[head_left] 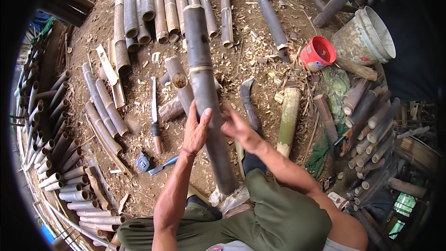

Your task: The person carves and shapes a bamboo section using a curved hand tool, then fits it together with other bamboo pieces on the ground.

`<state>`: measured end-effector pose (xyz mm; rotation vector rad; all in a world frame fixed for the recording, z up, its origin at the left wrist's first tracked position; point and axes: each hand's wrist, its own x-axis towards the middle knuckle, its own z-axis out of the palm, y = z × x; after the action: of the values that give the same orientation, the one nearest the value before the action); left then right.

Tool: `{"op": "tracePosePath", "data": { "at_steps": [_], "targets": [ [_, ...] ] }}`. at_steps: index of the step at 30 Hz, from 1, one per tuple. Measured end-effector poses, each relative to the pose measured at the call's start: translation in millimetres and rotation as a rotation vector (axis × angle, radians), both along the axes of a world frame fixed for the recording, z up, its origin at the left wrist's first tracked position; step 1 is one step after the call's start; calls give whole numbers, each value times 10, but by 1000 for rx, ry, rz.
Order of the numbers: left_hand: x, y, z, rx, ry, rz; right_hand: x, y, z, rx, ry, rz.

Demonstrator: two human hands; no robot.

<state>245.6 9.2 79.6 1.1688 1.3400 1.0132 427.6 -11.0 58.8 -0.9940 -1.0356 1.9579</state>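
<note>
A long dark bamboo pole [204,79] stands nearly upright in front of me, its lower end resting by my knee. My left hand [196,130] lies flat against its left side, fingers up along the stem. My right hand [238,128] touches its right side with the fingers spread. Neither hand wraps fully around the bamboo pole.
Cut bamboo tubes [158,9] lie in rows on the dirt ahead and stacked at left [60,158] and right [371,121]. A long knife [154,111] and a curved blade [248,100] lie on the ground. A red cup [317,53] and a white bucket [367,35] stand at right.
</note>
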Motion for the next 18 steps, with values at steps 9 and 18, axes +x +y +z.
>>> {"op": "tracePosePath", "data": {
  "at_steps": [9, 18],
  "targets": [
    [11, -769, -1099, -436, 338, 296, -191, -103, -355, -17, -293, -383],
    [-319, -1210, -1117, -223, 108, 476, -397, -318, -958, 204, -484, -206]
  ]
}}
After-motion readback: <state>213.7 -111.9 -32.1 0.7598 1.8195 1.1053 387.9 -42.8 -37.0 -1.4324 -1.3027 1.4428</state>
